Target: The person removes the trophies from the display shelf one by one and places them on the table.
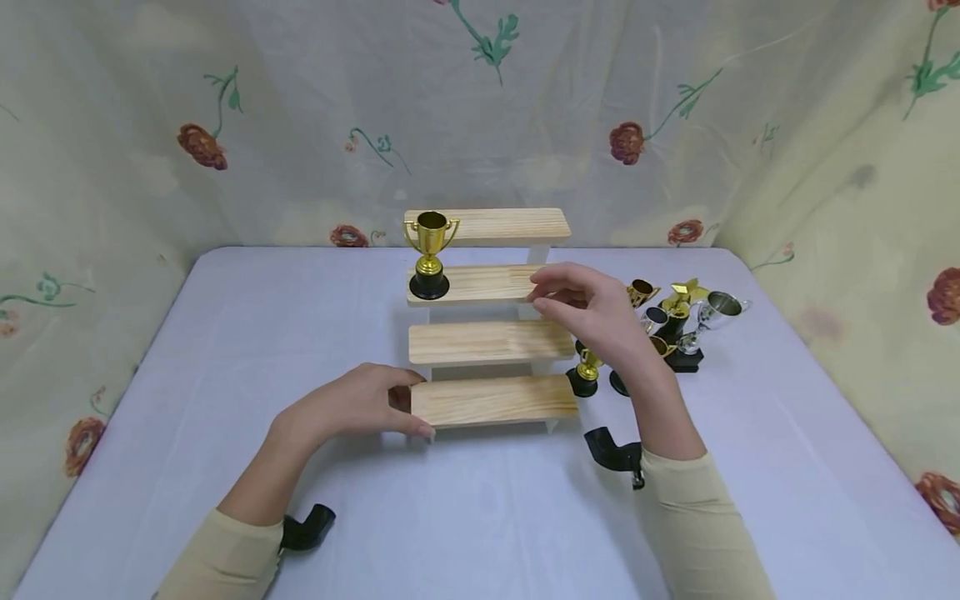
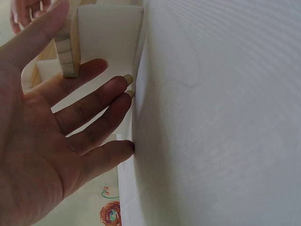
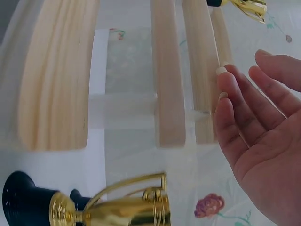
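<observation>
A tiered wooden display stand (image 1: 495, 400) with white supports stands mid-table. My left hand (image 1: 352, 408) holds the left end of its lowest board between thumb and index finger; the other fingers (image 2: 101, 122) are spread and reach toward the tabletop. A gold trophy cup (image 1: 430, 242) on a black base stands upright at the left of the second board from the top. Near the right end of that board is my right hand (image 1: 592, 312), its fingers (image 3: 240, 103) slightly bent and holding nothing. Whether its fingertips touch the wood, I cannot tell.
Several trophies stand right of the display stand: a small gold cup (image 1: 587, 368), a silver cup (image 1: 720, 310) and a gold star trophy (image 1: 684, 293) among them. My right forearm partly covers this group. A floral curtain (image 1: 300, 167) hangs behind the white-covered table (image 1: 285, 317).
</observation>
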The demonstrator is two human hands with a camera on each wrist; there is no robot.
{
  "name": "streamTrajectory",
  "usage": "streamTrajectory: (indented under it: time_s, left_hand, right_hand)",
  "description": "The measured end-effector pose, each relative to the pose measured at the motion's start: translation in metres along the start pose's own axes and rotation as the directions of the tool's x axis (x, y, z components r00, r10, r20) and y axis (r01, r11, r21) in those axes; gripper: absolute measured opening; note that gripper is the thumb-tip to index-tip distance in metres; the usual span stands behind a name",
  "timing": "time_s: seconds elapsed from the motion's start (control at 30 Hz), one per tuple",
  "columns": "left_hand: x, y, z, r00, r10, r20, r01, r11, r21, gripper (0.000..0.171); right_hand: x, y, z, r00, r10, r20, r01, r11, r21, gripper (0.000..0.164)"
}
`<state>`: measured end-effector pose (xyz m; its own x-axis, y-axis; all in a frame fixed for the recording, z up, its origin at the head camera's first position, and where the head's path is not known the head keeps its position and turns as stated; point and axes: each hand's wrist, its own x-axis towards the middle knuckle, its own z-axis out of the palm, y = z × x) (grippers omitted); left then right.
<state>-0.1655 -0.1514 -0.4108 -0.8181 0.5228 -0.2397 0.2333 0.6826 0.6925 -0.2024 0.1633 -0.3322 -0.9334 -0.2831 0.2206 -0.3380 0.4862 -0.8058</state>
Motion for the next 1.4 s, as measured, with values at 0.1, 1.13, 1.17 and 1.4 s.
streamTrajectory:
  time_s: [0.1, 1.13, 1.17, 1.4]
  left_hand:
    - [0.000, -0.001, 0.001, 1.000, 0.007, 0.001, -0.007, 1.000, 0.001, 0.052]
    - [0.002, -0.003, -0.002, 1.000, 0.002, 0.013, -0.002, 1.000, 0.005, 0.054]
    - [0.002, -0.002, -0.002, 1.000, 0.000, 0.014, 0.000, 1.000, 0.005, 0.054]
    - [0.001, -0.002, -0.002, 1.000, 0.003, 0.014, -0.003, 1.000, 0.002, 0.054]
  right_hand:
    - [0.004, -0.001, 0.005, 1.000, -0.002, -0.005, 0.002, 1.000, 0.016, 0.032]
    - [0.044, -0.043, 0.033, 0.995, -0.086, -0.052, 0.090, 0.992, 0.087, 0.027]
    - [0.045, -0.044, 0.033, 0.995, -0.089, -0.053, 0.093, 0.992, 0.086, 0.027]
    - [0.049, -0.044, 0.035, 0.993, -0.097, -0.066, 0.103, 0.989, 0.108, 0.029]
